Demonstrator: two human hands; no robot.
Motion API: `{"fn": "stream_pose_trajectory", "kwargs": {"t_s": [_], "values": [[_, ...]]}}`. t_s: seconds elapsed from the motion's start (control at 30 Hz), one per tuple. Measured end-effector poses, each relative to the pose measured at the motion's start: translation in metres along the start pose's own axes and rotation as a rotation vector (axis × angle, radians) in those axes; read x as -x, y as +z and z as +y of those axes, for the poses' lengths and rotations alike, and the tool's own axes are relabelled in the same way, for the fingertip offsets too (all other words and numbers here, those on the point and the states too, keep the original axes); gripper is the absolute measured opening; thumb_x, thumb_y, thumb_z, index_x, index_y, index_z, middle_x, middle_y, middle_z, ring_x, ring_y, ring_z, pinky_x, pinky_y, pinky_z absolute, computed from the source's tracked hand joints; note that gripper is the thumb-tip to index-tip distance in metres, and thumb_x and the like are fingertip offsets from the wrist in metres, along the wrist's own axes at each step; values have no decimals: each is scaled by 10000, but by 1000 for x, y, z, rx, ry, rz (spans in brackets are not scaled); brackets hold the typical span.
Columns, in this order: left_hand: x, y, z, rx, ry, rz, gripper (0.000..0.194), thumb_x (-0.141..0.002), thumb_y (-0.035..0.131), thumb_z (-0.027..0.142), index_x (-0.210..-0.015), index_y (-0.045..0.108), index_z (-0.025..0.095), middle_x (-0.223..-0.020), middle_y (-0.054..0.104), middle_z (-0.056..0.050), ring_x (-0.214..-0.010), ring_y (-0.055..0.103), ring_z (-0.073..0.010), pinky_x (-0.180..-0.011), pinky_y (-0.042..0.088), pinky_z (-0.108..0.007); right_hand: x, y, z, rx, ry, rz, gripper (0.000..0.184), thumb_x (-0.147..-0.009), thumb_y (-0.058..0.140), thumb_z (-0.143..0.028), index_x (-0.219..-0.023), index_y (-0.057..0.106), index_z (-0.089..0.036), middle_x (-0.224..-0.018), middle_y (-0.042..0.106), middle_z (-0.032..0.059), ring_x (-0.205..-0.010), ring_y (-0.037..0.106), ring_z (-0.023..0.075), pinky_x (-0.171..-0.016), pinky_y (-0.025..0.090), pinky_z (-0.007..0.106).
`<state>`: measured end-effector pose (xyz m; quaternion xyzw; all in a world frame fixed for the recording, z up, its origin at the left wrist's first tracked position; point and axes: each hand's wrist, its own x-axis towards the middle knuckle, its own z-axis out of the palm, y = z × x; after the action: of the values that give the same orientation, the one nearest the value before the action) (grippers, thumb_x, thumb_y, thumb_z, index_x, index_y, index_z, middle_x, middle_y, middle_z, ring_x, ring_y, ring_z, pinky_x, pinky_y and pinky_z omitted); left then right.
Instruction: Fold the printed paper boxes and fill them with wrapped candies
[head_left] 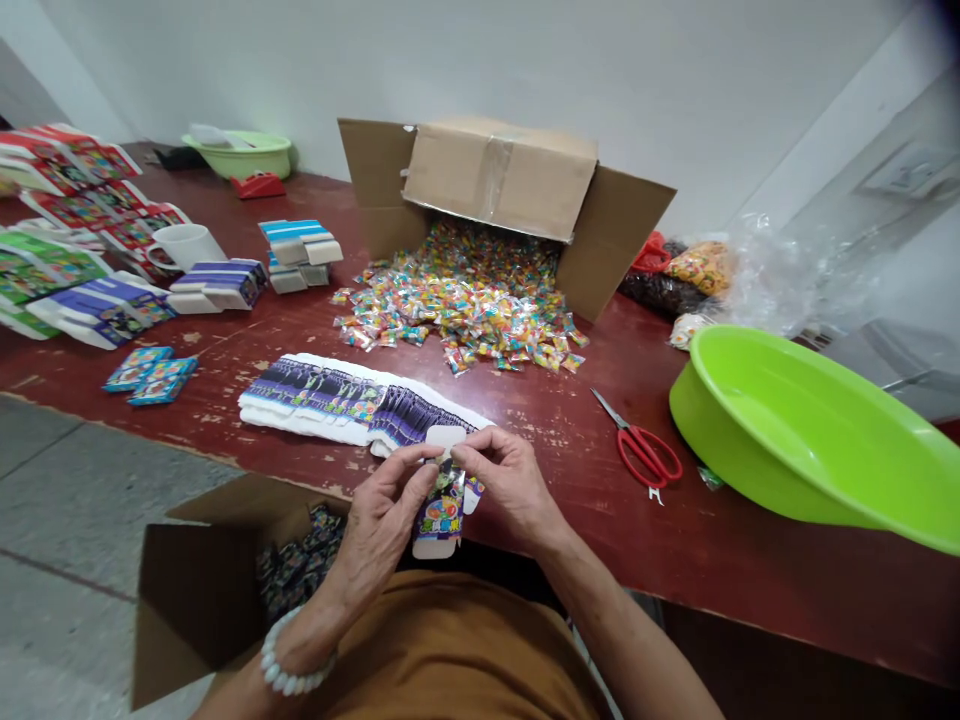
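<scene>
Between my hands, at the table's front edge, is a small printed candy box (442,510), purple and black with white end flaps that stand open. My left hand (386,515) pinches its left side with thumb and fingers. On the upper right edge, my right hand (514,480) grips it near the top flap. Just beyond lies a long row of flat, overlapping purple box blanks (322,390). Behind that row, a heap of small wrapped candies (465,300) spills out of a cardboard carton (502,180) lying on its side.
Red-handled scissors (645,452) and a large green basin (810,430) are on the right. Stacked boxes (82,170), a white mug (187,246) and two blue packets (154,377) are on the left. Below the table edge, an open carton (195,590) holds dark wrapped packets.
</scene>
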<state>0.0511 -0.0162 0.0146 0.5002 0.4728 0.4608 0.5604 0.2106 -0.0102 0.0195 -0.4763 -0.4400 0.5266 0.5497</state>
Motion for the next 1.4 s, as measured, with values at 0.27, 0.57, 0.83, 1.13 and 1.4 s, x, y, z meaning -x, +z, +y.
{"fn": "stream_pose_trajectory", "kwargs": {"t_s": [0.27, 0.57, 0.83, 1.13, 1.4], "values": [[-2, 5, 3, 168, -44, 19, 472, -750, 815, 434, -1106, 561, 254, -782, 744, 28, -652, 666, -138, -606, 544, -225, -6, -6, 0, 119, -120, -72, 185, -786, 758, -352, -771, 707, -175, -721, 678, 7, -642, 572, 123, -618, 447, 246], [-1, 10, 10, 386, -547, -204, 605, -811, 572, 739, -846, 654, 141, -665, 706, -50, -444, 622, -155, -473, 536, -284, -2, -8, -2, 387, -333, -91, 217, -901, 647, -349, -769, 709, -187, -782, 690, 38, -732, 623, 155, -697, 476, 281], [-4, 11, 11, 249, -451, -183, 694, -783, 506, 815, -777, 665, 139, -643, 704, -52, -444, 607, -135, -469, 492, -240, -15, -8, -17, 357, -108, -170, 136, -825, 643, -270, -843, 727, -165, -752, 709, 15, -656, 612, 126, -608, 461, 239], [-6, 6, 4, 171, -417, -188, 682, -814, 512, 778, -804, 686, 119, -609, 685, -49, -397, 575, -119, -421, 457, -223, -18, -13, -13, 472, -238, -290, 114, -860, 633, -218, -842, 739, -183, -833, 741, 28, -754, 655, 141, -715, 495, 270], [4, -1, 4, 403, -489, -32, 646, -805, 651, 669, -1260, 564, 219, -631, 698, -8, -435, 631, -180, -442, 542, -291, -7, -11, -10, 314, -231, -587, 255, -971, 564, -265, -1200, 677, -269, -1317, 644, 41, -1209, 596, 169, -1030, 473, 352]]}}
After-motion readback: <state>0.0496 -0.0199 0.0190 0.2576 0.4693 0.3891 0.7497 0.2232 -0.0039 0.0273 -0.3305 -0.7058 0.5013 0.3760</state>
